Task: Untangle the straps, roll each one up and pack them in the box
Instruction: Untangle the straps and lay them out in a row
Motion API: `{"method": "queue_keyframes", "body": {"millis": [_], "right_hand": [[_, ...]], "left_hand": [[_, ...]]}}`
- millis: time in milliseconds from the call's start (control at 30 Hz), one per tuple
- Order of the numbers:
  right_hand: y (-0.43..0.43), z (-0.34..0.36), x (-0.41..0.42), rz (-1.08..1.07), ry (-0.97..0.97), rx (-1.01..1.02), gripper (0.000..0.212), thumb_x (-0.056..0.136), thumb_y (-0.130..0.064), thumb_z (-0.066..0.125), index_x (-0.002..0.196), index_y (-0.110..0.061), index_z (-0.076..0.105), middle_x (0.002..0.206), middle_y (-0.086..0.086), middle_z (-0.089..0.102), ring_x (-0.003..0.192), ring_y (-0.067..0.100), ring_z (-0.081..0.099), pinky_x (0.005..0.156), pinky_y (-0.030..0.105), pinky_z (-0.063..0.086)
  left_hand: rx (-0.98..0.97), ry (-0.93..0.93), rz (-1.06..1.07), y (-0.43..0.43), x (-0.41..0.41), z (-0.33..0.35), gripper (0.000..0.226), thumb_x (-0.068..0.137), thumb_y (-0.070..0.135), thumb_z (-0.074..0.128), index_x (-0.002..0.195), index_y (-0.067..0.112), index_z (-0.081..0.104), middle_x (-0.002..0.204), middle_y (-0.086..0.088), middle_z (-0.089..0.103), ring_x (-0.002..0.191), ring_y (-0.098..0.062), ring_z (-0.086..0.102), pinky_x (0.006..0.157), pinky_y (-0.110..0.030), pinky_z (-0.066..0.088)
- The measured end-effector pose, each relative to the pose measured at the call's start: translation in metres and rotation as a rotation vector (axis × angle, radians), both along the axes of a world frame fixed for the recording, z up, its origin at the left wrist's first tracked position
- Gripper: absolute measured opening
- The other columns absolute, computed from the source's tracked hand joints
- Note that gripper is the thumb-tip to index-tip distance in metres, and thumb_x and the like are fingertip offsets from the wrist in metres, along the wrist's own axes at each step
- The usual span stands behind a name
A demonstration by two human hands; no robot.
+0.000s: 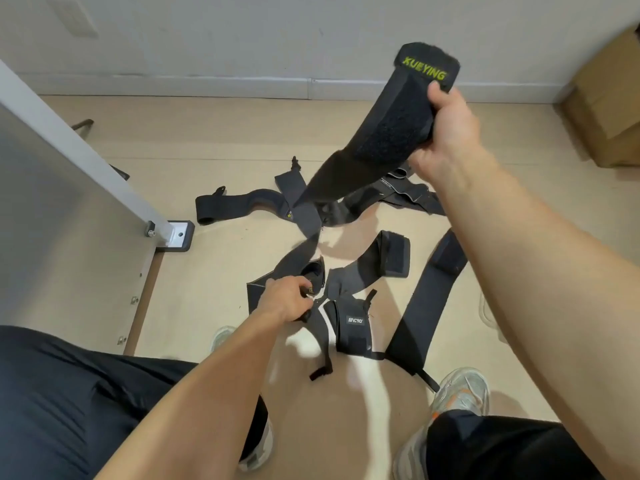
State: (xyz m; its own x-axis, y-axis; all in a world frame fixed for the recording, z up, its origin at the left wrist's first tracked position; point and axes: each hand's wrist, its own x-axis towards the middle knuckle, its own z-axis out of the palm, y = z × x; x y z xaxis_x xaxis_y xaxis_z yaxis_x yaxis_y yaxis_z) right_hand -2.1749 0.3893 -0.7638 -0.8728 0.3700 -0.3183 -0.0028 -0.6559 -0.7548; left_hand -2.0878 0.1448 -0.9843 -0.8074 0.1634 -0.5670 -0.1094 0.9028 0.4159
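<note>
A pale beige floor [214, 271] runs away to a grey-white wall [242, 36], and the straps lie scattered over the middle of it.

Nearest, black shorts [69, 393] frame the bottom corners, with a grey sneaker [464, 389] planted on the floor at the right. Just beyond the knees, the left hand [287, 299] is low over the floor, fingers curled tight round a folded black strap end [304, 268]. Beside it lies a rolled-over strap with a white label [355, 320], touching its neighbours. A long plain strap [426, 306] slants alongside on the right, and a strap ending in a padded patch [391, 254] lies between them, a little further off.

The right hand [446, 129] is raised well above the floor, closed round a wide black strap with yellow-green lettering [391, 126]. This strap hangs down towards the left hand; whether both hands hold one strap I cannot tell.

Further off, a curved strap [242, 202] lies on the left and a tangled heap [398, 192] on the right. A white panel with a metal foot [178, 235] stands at the left. A cardboard box [609, 109] sits in the far right corner, well apart from the straps.
</note>
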Motion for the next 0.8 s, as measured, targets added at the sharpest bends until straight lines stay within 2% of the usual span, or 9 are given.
{"method": "queue_keyframes", "body": {"millis": [100, 200, 300, 367, 433, 533, 600, 700, 800], "right_hand": [[-0.009, -0.010, 0.004, 0.064, -0.047, 0.051, 0.018, 0.107, -0.016, 0.049, 0.107, -0.013, 0.067, 0.109, 0.013, 0.077, 0.100, 0.032, 0.075, 0.089, 0.056, 0.059], [-0.014, -0.018, 0.013, 0.129, -0.089, 0.033, 0.018, 0.106, -0.014, 0.050, 0.107, -0.014, 0.068, 0.108, 0.013, 0.077, 0.096, 0.030, 0.076, 0.077, 0.049, 0.062], [-0.017, -0.017, 0.022, 0.212, -0.120, 0.083, 0.018, 0.105, -0.013, 0.051, 0.111, -0.014, 0.068, 0.109, 0.013, 0.076, 0.098, 0.030, 0.075, 0.077, 0.047, 0.062], [-0.017, -0.015, 0.028, 0.252, -0.109, 0.120, 0.017, 0.105, -0.014, 0.051, 0.112, -0.013, 0.067, 0.103, 0.011, 0.076, 0.094, 0.027, 0.075, 0.078, 0.043, 0.061], [-0.014, -0.014, 0.034, 0.253, -0.113, 0.164, 0.016, 0.105, -0.017, 0.053, 0.111, -0.015, 0.068, 0.103, 0.010, 0.077, 0.095, 0.027, 0.075, 0.084, 0.047, 0.061], [-0.004, -0.020, 0.045, 0.172, -0.148, 0.228, 0.018, 0.106, -0.021, 0.052, 0.110, -0.019, 0.070, 0.109, 0.010, 0.078, 0.101, 0.030, 0.075, 0.090, 0.056, 0.059], [0.003, -0.029, 0.053, 0.096, -0.172, 0.258, 0.022, 0.107, -0.017, 0.049, 0.110, -0.018, 0.071, 0.107, 0.010, 0.078, 0.096, 0.028, 0.076, 0.084, 0.052, 0.062], [0.007, -0.052, 0.068, 0.055, -0.240, 0.325, 0.027, 0.106, -0.008, 0.046, 0.111, -0.018, 0.070, 0.104, 0.007, 0.078, 0.090, 0.023, 0.077, 0.071, 0.038, 0.063], [0.006, -0.090, 0.080, 0.049, -0.322, 0.396, 0.033, 0.102, 0.000, 0.043, 0.109, -0.018, 0.071, 0.104, 0.006, 0.075, 0.096, 0.023, 0.074, 0.076, 0.036, 0.063]], "left_hand": [[0.127, 0.122, 0.161, 0.016, -0.007, 0.017, 0.063, 0.089, 0.026, 0.062, 0.150, 0.030, 0.045, 0.142, 0.000, 0.056, 0.136, -0.036, 0.039, 0.110, -0.045, 0.040], [0.419, 0.205, 0.389, 0.033, -0.022, 0.052, 0.085, 0.086, 0.016, 0.068, 0.158, 0.030, 0.025, 0.154, 0.001, 0.044, 0.145, -0.028, 0.027, 0.117, -0.045, 0.032], [0.544, 0.227, 0.281, 0.047, -0.031, 0.083, 0.105, 0.077, 0.021, 0.081, 0.157, 0.040, 0.016, 0.161, 0.007, 0.027, 0.145, -0.022, 0.020, 0.118, -0.044, 0.026], [0.560, 0.194, 0.144, 0.057, -0.030, 0.100, 0.095, 0.077, 0.027, 0.086, 0.154, 0.035, 0.030, 0.156, 0.006, 0.031, 0.141, -0.018, 0.025, 0.112, -0.034, 0.029], [0.683, 0.022, 0.122, 0.063, -0.024, 0.106, 0.068, 0.081, 0.026, 0.085, 0.141, 0.022, 0.052, 0.138, 0.008, 0.054, 0.131, -0.012, 0.047, 0.101, -0.021, 0.040], [0.715, -0.283, 0.031, 0.062, -0.003, 0.086, 0.041, 0.082, 0.031, 0.084, 0.120, 0.020, 0.072, 0.113, 0.007, 0.076, 0.111, -0.014, 0.070, 0.104, -0.034, 0.052], [0.625, -0.422, -0.029, 0.056, 0.019, 0.061, 0.036, 0.086, 0.039, 0.078, 0.118, 0.023, 0.073, 0.113, 0.008, 0.076, 0.109, -0.014, 0.070, 0.104, -0.036, 0.050], [0.479, -0.555, -0.058, 0.046, 0.053, 0.026, 0.029, 0.094, 0.044, 0.068, 0.115, 0.023, 0.069, 0.103, 0.005, 0.073, 0.092, -0.019, 0.065, 0.085, -0.032, 0.049], [0.284, -0.663, -0.146, 0.042, 0.069, 0.006, 0.029, 0.097, 0.038, 0.067, 0.120, 0.021, 0.062, 0.113, -0.001, 0.069, 0.099, -0.021, 0.068, 0.084, -0.035, 0.058]]}}
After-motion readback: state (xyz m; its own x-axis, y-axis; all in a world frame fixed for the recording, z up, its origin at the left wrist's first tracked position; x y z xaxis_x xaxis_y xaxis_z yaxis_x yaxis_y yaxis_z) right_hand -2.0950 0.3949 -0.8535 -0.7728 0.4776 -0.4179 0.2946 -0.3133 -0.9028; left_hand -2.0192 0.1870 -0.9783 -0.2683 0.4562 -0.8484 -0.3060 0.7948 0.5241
